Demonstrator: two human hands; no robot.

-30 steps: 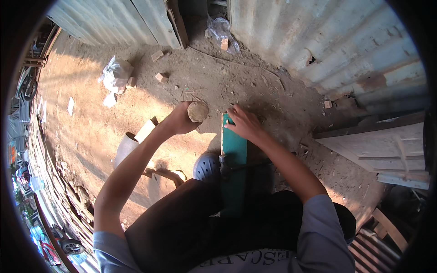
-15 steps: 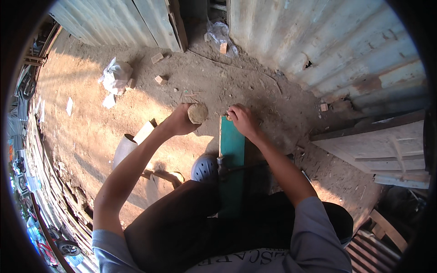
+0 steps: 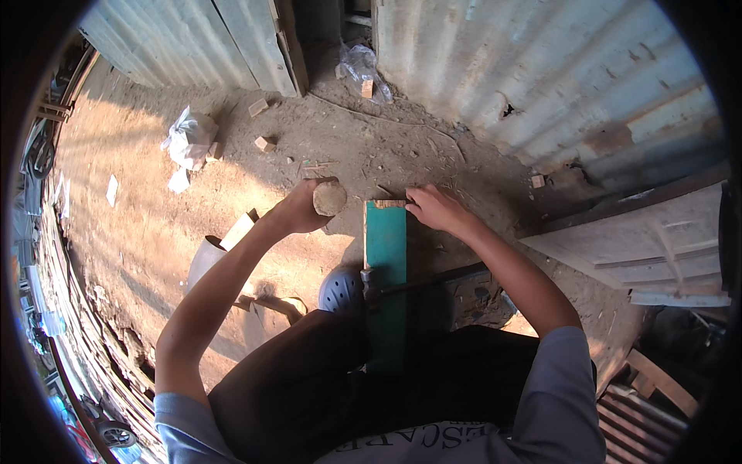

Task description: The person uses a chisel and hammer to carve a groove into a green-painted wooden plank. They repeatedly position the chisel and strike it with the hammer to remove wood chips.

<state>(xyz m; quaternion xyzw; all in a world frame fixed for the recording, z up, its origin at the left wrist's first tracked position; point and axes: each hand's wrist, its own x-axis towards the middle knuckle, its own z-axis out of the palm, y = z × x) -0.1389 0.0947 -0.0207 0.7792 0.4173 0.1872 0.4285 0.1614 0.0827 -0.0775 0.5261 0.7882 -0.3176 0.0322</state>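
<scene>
My left hand [image 3: 297, 207] is wrapped round a thick wooden piece with a pale, rough round end [image 3: 329, 199]; the rest of it is hidden. A green-painted plank [image 3: 385, 247] runs from between my legs out toward the far side, its far end bare and splintery. My right hand [image 3: 437, 209] is at that end's right corner, thumb and fingers pinched together. Whether they grip the corner or something small, I cannot make out. Across the plank, nearer my knees, lies a hammer [image 3: 369, 280], its dark handle pointing right.
A blue clog [image 3: 340, 290] stands left of the plank. Further left are a grey curved piece [image 3: 205, 263] and a pale wood block [image 3: 241, 229]. Wood offcuts [image 3: 265, 144] and a white plastic bag [image 3: 189, 135] lie on the dirt. Corrugated metal sheets [image 3: 533, 62] stand at the back.
My right hand has moved right along the plank's far end, from near its middle to the right corner, uncovering the splintery edge. My left hand keeps its hold on the wooden piece.
</scene>
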